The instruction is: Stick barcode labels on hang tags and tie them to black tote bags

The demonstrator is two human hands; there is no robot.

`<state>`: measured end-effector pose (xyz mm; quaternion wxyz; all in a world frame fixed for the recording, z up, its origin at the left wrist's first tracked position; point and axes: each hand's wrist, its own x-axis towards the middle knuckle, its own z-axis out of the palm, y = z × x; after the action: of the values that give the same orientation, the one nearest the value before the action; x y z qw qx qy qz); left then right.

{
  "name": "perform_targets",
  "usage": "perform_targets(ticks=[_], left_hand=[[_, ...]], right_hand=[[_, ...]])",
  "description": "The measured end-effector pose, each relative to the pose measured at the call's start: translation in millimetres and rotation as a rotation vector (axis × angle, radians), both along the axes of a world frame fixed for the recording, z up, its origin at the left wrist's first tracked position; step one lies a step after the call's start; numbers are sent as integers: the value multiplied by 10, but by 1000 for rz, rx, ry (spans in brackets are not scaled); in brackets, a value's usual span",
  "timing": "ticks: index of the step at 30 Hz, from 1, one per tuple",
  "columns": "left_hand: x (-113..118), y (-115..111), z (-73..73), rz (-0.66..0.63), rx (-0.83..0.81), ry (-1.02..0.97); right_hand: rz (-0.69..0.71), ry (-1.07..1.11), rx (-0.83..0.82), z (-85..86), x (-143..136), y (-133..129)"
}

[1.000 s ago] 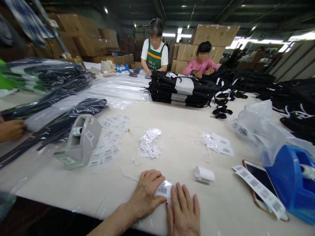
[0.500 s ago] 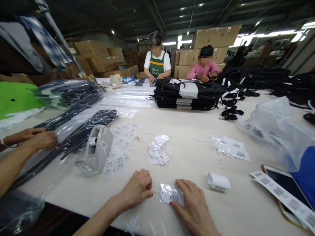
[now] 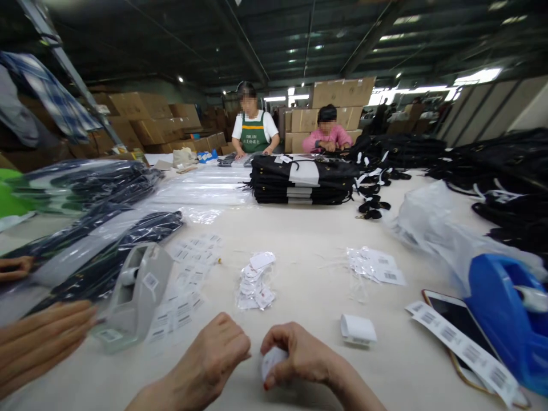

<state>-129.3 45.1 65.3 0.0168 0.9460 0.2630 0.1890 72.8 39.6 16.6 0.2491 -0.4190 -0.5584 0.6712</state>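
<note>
My right hand [image 3: 295, 357] pinches a white tag [image 3: 274, 361] between thumb and fingers, just above the near part of the table. Close beside it, my left hand [image 3: 214, 354] is closed, knuckles up; anything inside its fingers is hidden. Beyond both hands lies a heap of small white tags [image 3: 256, 279]. Farther right are a second pile of tags with barcodes [image 3: 377, 266] and a curled roll of labels [image 3: 358, 329]. A strip of barcode labels [image 3: 466, 342] rests across a phone [image 3: 460, 319].
A grey tape dispenser [image 3: 139, 291] stands left, a blue one [image 3: 505, 325] right. Another person's hands [image 3: 47, 342] are at the left by plastic-wrapped dark goods [image 3: 107, 245]. Stacked black bags [image 3: 303, 180] lie ahead, with two people behind the table.
My right hand has lifted and tilted the tag that lay flat under its fingers. The other person's hand at left has opened flat. The view has shifted right and upward.
</note>
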Motion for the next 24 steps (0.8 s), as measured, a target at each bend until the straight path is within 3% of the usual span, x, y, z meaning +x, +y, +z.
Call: perform_targets(ticks=[5,8,11,14,15,17,18,20,24], left_hand=[[-4,81,-117,98,-31,-83],[67,133,-284,154,-66,-207],[125,188,-423,269,-38,-270],[115,240,-476,331,-52,-205],[104,255,-475,365,-69,-177],[95,291,-453,457,-117,-136],[106,319,-436,502,-146,-122],[167,421,-391,579,-196,-91],[404,850,-305,765,-238,59]], right_hand=[[-141,-5,-131,53,326,-200],[-208,29,-201,252,585,-199],[-393,29,-65,503,1004,-4],[-739,-282,97,622,1530,250],[-893,-485,121,618,1674,299],[-1038,-878,300,552,1827,296],[-1054,-967,412,495,1817,241],[-1057,-940,620,332,1620,54],[-937,-766,991,-173,875,-361]])
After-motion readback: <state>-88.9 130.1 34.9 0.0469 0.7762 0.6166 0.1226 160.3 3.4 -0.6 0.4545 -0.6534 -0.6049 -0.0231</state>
